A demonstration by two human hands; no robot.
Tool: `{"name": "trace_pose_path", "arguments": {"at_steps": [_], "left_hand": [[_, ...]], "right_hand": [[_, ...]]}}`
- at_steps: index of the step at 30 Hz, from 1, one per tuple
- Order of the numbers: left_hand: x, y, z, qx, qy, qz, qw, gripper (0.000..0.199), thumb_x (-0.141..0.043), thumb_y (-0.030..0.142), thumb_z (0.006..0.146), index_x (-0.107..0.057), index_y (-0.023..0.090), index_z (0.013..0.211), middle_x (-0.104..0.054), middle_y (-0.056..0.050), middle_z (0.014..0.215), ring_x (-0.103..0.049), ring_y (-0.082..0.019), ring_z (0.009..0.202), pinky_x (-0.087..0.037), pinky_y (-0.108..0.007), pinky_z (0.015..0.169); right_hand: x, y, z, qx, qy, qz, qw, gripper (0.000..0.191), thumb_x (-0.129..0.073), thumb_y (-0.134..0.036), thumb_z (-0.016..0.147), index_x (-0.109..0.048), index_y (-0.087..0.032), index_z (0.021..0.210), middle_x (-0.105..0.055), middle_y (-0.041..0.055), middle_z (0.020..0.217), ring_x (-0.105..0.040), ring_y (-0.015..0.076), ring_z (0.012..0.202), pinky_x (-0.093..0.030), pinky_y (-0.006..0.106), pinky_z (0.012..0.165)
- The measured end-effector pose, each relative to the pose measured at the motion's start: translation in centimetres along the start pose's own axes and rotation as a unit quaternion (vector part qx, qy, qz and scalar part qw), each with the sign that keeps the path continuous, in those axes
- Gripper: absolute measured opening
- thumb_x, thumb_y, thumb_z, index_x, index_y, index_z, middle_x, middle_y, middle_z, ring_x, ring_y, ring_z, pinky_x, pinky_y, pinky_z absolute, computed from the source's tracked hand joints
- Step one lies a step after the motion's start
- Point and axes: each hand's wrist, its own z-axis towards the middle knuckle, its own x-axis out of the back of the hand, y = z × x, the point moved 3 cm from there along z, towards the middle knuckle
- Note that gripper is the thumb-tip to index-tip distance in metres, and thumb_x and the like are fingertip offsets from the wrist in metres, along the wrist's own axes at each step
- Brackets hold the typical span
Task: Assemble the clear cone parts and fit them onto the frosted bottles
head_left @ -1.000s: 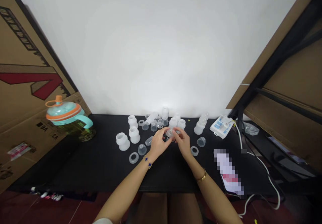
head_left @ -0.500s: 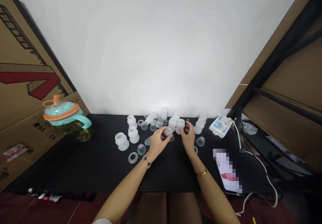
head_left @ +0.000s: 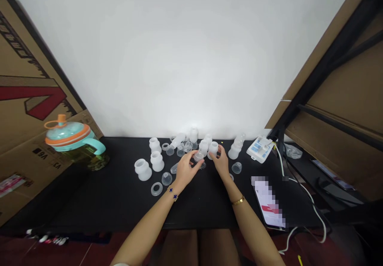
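My left hand point(head_left: 186, 169) pinches a clear nipple piece point(head_left: 199, 155) between thumb and fingers, above the black table. Just right of it, my right hand point(head_left: 220, 160) has its thumb and fingers around a white bottle point(head_left: 213, 148) that stands upright. More white bottles stand close behind, between the hands. On the left are several open white bottles point(head_left: 143, 170), a ring point(head_left: 156, 189) and a clear dome cap point(head_left: 166, 178). Another clear cap point(head_left: 237, 167) lies right of my right hand, near a bottle with a nipple on top point(head_left: 235, 149).
A large teal and orange jug point(head_left: 74, 142) stands at the left by a cardboard box point(head_left: 24, 138). On the right are a white case point(head_left: 259, 149), a phone point(head_left: 269, 204) and white cables point(head_left: 309, 198). A white wall point(head_left: 191, 58) rises behind the table point(head_left: 104, 202).
My right hand has closed round the white bottle, where before its fingers were spread beside it. My left hand still holds the nipple piece. The whole view has shifted slightly.
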Motion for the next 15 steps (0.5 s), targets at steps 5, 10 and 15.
{"name": "trace_pose_path", "arguments": {"at_steps": [5,10,15], "left_hand": [[0.05,-0.06,-0.02,0.002,0.003,-0.005,1.000,0.039,-0.068,0.043,0.088,-0.064,0.022,0.121,-0.070,-0.008,0.109,-0.067,-0.022,0.093,-0.057,-0.029,0.069],[0.17,0.05,-0.06,-0.001,0.006,-0.009,1.000,0.039,-0.068,0.044,0.087,-0.065,0.022,0.120,-0.070,-0.009,0.107,-0.067,-0.021,0.090,-0.056,-0.029,0.068],[0.25,0.17,-0.07,-0.005,0.006,-0.007,1.000,0.039,-0.068,0.044,0.088,-0.065,0.022,0.120,-0.070,-0.009,0.109,-0.067,-0.021,0.090,-0.056,-0.029,0.069]], "right_hand": [[-0.22,0.19,0.19,0.001,-0.003,-0.006,1.000,0.067,-0.069,-0.051,0.074,-0.055,-0.018,0.131,-0.064,0.0146,0.130,-0.060,0.0325,0.119,-0.051,0.044,0.095],[-0.40,0.26,0.24,0.006,0.003,-0.009,1.000,0.065,-0.070,-0.049,0.075,-0.055,-0.019,0.130,-0.064,0.0143,0.129,-0.060,0.0327,0.118,-0.049,0.046,0.096],[-0.44,0.12,0.19,0.017,0.005,-0.014,1.000,0.069,-0.068,-0.048,0.076,-0.051,-0.018,0.136,-0.065,0.0145,0.125,-0.062,0.0322,0.115,-0.050,0.046,0.094]]}}
